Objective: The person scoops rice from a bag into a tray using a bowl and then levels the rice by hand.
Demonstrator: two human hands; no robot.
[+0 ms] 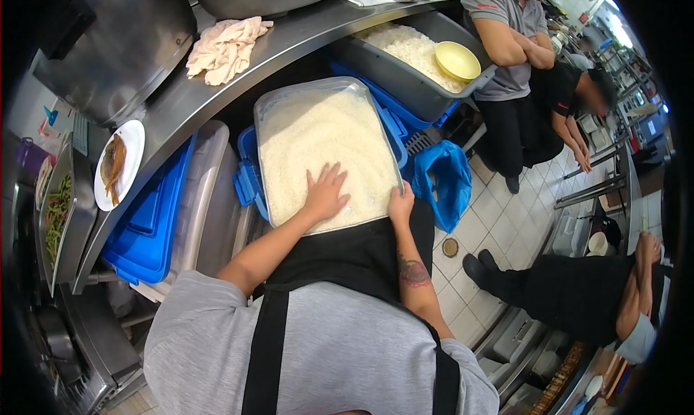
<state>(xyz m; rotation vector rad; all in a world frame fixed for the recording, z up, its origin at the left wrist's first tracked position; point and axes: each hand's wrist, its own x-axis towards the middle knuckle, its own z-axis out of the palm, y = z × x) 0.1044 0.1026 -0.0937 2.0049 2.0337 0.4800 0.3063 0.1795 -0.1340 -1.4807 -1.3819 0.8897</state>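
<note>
A rectangular pan (354, 225) full of uncooked white rice (318, 126) rests in front of my body, against my black apron. My left hand (327, 193) lies palm down on the rice with its fingers spread. At the pan's near right corner, my right hand (401, 202) is wrapped round the rim. The surface of the rice shows swirled ridges, and shadow crosses its lower part.
Blue-lidded bins (155, 212) stand to the left below a steel counter (163, 100) holding a cloth (228, 48) and a plate with a fish (113, 165). Ahead right, a grey tub (412, 90) holds rice and a yellow bowl (457, 61). Several people stand right, past a blue-bagged bin (452, 187).
</note>
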